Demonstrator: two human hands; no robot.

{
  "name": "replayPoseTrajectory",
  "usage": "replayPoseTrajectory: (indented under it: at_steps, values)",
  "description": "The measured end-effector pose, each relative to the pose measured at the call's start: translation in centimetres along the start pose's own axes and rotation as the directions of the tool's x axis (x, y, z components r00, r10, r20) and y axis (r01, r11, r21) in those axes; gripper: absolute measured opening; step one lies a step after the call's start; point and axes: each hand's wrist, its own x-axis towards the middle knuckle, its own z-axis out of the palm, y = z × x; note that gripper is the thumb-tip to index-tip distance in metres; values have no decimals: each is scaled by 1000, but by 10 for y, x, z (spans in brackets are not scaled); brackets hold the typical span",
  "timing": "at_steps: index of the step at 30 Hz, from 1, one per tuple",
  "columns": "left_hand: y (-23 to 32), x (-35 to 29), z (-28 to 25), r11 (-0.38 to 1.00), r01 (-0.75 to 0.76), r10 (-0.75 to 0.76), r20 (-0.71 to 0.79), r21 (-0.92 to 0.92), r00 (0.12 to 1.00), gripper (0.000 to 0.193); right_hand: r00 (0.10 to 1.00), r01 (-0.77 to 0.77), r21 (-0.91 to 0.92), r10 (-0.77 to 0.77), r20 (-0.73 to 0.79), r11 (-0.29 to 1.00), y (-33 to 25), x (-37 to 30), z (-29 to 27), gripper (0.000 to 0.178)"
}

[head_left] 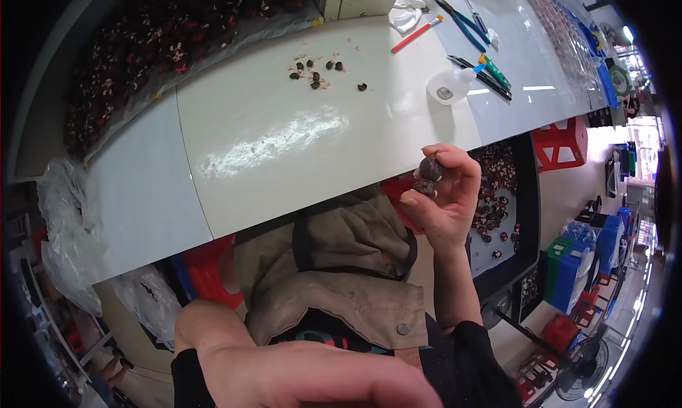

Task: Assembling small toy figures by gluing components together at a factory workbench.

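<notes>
My right hand is raised by the table's front edge, thumb and fingers closed around a small dark brown figurine. Two rounded dark parts of it show between the fingertips. Close to the camera at the lower edge, my left hand looms large and blurred, and its fingertips are out of view. On the white tabletop lie several small dark pieces among pale crumb-like bits. A white squeeze bottle with a blue tip stands beyond my right hand.
Many dark and red small parts fill a plastic-lined tray at the far left. Pliers, a red brush and tweezers lie far right. Right of my arm sits a black tray of figurines; a red crate stands behind it.
</notes>
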Motion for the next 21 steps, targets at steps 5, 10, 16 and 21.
replayPoseTrajectory:
  at_steps: [5, 10, 16, 21]
  values:
    - [-25, 8, -3, 888, -458, 458, 13, -35, 889, 24, 1000, -4, 45, 4, 5, 999, -5, 2, -2, 64]
    - [-24, 4, -18, 568, -621, 346, 528, 541, 776, 26, 998, 52, -75, -49, 42, 996, -2, 4, -5, 63]
    - [-47, 2, 10, 822, -508, 509, 68, 258, 858, 43, 983, -166, -109, 155, -101, 980, -6, -8, -24, 57]
    - [-34, -2, -25, 374, -665, 505, 459, 647, 731, 54, 884, -446, -563, 243, -399, 696, 46, -61, -158, 42]
